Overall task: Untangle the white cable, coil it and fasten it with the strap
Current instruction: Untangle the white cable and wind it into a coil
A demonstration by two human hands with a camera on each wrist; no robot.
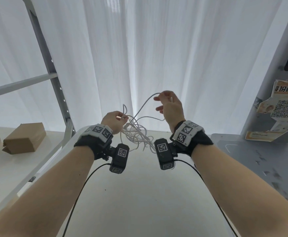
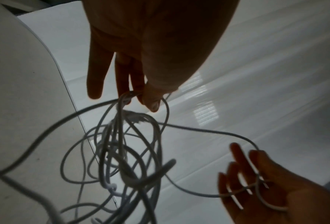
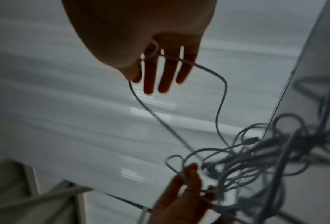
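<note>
You held both hands up over the far edge of the pale, glossy table [image 1: 139, 194], well apart from each other, with the white cable [image 1: 136, 134] strung between them. Your left hand [image 1: 113, 121] had thumb and fingertips pinched together on several thin strands at once; the left wrist view showed the little finger standing straight and free while the others closed on the bunch. From that pinch the cable hung as a loose, round-looped snarl just above the table's far edge, thin and smooth, its loops crossing one another so that single strands could not be followed. A thicker, flatter white piece [image 1: 127, 125] sat just under the pinch; whether it was a plug or the strap, you could not tell from these pictures.

Your right hand [image 1: 169, 106] was higher than the left, above and beyond the table's far edge. One strand rose from the snarl in a long, clean arc to its thumb and forefinger, which nipped it at the tip, and ran on across the palm; the other three fingers stood straight and spread, holding nothing.

Left of the table, a brown cardboard box [image 1: 24, 138] with crisp edges lay on a white shelf. Beyond the table hung a sheer white curtain [image 1: 157, 48] in soft vertical folds.
</note>
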